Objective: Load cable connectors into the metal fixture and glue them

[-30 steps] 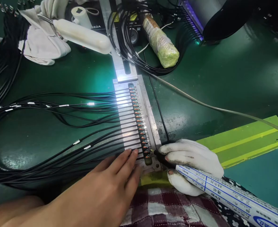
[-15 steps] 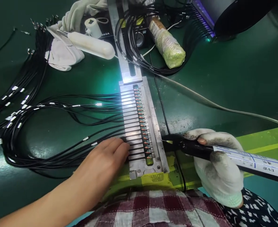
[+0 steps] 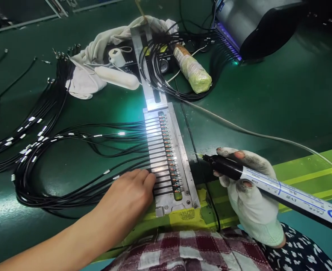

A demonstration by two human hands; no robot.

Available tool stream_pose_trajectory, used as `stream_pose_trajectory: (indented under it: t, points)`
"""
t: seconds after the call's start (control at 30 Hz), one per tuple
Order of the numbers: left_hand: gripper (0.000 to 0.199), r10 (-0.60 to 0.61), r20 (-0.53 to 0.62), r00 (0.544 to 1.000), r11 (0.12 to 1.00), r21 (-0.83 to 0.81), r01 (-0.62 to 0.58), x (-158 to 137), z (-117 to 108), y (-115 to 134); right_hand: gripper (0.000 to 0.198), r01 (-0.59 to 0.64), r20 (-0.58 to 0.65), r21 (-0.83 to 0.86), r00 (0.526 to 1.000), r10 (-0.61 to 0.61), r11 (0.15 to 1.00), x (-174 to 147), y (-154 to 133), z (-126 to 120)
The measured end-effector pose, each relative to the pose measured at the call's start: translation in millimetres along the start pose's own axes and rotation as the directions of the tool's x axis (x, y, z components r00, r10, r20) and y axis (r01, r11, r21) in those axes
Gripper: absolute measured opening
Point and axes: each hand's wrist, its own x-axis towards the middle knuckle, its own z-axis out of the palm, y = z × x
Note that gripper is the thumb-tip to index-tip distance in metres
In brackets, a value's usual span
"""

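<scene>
My left hand (image 3: 134,190) is bare, its fingers curled together over black cables (image 3: 78,194) at the left edge of a metal fixture (image 3: 183,150). The fingertips are hidden underneath. Thin cables lie side by side across the fixture, with small coloured wire ends (image 3: 170,155) in its slot. On the right, my right hand (image 3: 250,195), in a stained white glove with bare fingertips showing, grips a black-and-white glue syringe (image 3: 284,190) marked "UV". Its thin needle (image 3: 195,153) points left, just beside the fixture's right rail.
Behind the fixture lie a white-handled tool (image 3: 117,77), a cloth (image 3: 84,81), a wrapped block (image 3: 194,71) and looped cables. A lamp housing with purple light (image 3: 229,45) stands at the back right. A pale cord (image 3: 239,130) crosses the table (image 3: 295,98).
The view has tipped up, so the scene sits lower. My right hand has shifted the syringe away from me along the fixture and tilted it more. My left hand stays on the cables.
</scene>
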Motion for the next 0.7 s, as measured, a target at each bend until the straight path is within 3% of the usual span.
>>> stream_pose_trajectory:
  t: [0.13, 0.23, 0.43, 0.57, 0.7]
  points:
    - [0.024, 0.001, 0.024, 1.0, 0.997, -0.08, 0.001, 1.9, -6.2, -5.2, 0.022, -0.027, 0.018, 0.078, 1.0, 0.026, 0.997, 1.2, -0.5, -1.0]
    - [0.021, -0.048, 0.015, 0.999, 0.972, -0.228, 0.051, -4.0, -12.3, -13.6, 0.013, -0.062, 0.067, 0.061, 0.996, 0.058, 0.996, 3.8, -0.7, -0.6]
    - [0.018, -0.062, -0.147, 0.987, 0.879, -0.476, -0.015, -24.5, -16.7, -21.0, 0.023, 0.009, 0.152, -0.169, 0.988, 0.017, 0.986, 9.0, -6.1, 20.4]
    - [0.018, -0.1, -0.187, 0.977, 0.851, -0.524, -0.014, -29.2, -12.6, -17.2, 0.028, 0.005, 0.293, -0.169, 0.955, 0.046, 0.986, 8.4, -8.3, 38.3]
    - [0.016, -0.098, -0.196, 0.976, 0.832, -0.553, -0.028, -30.7, -9.9, -14.7, 0.025, -0.022, 0.293, -0.198, 0.953, 0.08, 0.98, 9.1, -8.9, 46.1]
